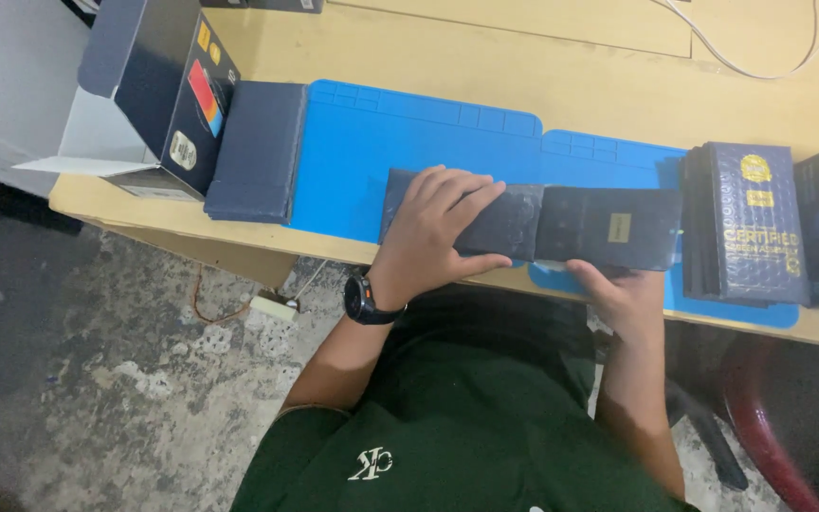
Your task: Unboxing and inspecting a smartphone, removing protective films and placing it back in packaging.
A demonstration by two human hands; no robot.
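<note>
A long, flat, dark navy packet [533, 226] with a faint textured print and a small gold mark lies along the near edge of the blue mat [353, 152]. The left hand [433, 232] presses flat on its top, fingers spread; the right hand [618, 289] grips its lower edge from beneath. A stack of similar dark boxes [746, 223] sits just beside it.

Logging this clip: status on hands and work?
Left hand flat on dark sleeve. Right hand grips sliding dark tray. Box stack close right.
</note>
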